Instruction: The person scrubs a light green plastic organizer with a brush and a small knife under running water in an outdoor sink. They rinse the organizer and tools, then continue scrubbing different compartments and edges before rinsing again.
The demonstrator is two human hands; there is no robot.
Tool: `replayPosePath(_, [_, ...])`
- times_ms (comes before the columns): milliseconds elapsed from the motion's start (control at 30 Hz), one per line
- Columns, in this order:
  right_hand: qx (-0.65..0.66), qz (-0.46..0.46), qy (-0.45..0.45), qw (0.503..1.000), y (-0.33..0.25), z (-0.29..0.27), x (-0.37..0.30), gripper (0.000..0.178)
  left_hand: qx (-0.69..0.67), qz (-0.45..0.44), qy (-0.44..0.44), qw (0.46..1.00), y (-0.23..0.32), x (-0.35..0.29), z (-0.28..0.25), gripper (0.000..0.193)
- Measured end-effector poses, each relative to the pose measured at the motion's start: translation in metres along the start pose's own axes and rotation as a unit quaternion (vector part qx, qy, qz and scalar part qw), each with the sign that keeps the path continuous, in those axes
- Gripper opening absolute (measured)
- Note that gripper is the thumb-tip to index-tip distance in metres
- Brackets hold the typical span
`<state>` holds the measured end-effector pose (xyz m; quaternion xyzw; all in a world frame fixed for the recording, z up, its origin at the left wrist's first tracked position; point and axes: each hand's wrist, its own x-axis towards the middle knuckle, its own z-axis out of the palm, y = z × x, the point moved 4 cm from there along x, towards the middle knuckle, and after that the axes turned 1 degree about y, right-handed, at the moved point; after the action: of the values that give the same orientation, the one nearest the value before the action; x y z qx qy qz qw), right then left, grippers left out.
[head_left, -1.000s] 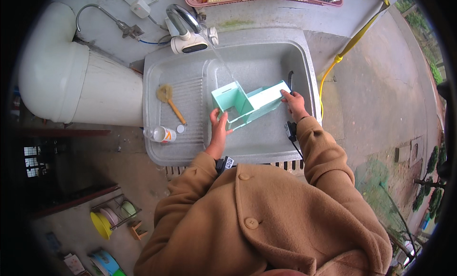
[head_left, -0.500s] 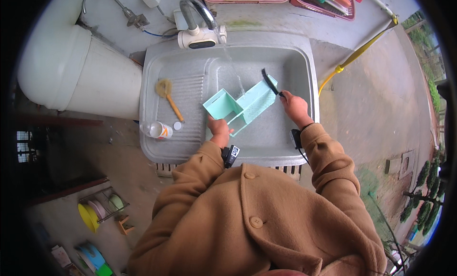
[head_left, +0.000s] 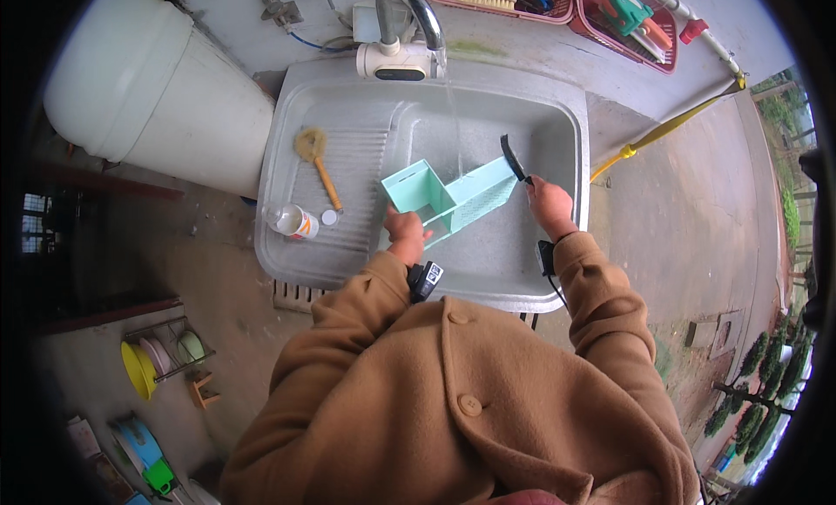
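A mint-green plastic storage box (head_left: 417,191) with compartments and a perforated side is held tilted over the grey sink basin. My left hand (head_left: 406,232) is closed around its near left corner. Closed on the handle of a slim black brush (head_left: 514,159), my right hand (head_left: 551,202) is to the right of the box. The brush head stands upward beside the box's far right end; whether it touches is hard to tell. Water runs in a thin stream from the chrome faucet (head_left: 422,22) down to the box's far edge.
On the sink's ribbed left side (head_left: 361,170) lie a round-headed wooden-handled brush (head_left: 320,167), a clear bottle (head_left: 294,221) and a white cap (head_left: 328,218). Pink baskets (head_left: 570,19) holding brushes and tools stand behind. A large white tank (head_left: 187,113) flanks the left.
The view has shifted, so the sink sits slightly farther right. The box has tilted a little, and the black brush has moved just off its far right end. Both grips are unchanged.
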<state>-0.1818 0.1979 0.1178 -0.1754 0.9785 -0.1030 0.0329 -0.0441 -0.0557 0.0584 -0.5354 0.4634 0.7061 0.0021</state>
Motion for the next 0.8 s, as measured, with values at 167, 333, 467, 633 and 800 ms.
replayPosePath(167, [-0.009,-0.182,-0.149,0.972,-0.020,0.007,-0.022,0.024,-0.010,-0.005,0.066,0.998,-0.005,0.000,0.001,0.048])
replayPosePath(333, [-0.070,-0.028,-0.040,0.996,-0.004,-0.006,-0.020,0.023,-0.050,-0.011,0.031,0.998,-0.014,0.012,-0.003,0.049])
replayPosePath(467, [0.012,-0.138,-0.128,0.982,-0.015,0.021,-0.035,0.029,-0.116,-0.062,0.002,0.991,-0.015,0.020,0.000,0.049])
replayPosePath(633, [0.060,0.133,0.038,0.989,0.023,0.033,-0.046,0.032,-0.029,-0.028,0.017,0.999,-0.024,0.030,-0.008,0.065])
replayPosePath(800, [0.158,0.148,-0.030,0.976,0.040,0.056,-0.048,0.035,0.288,0.193,0.034,0.937,-0.007,0.012,-0.016,0.079])
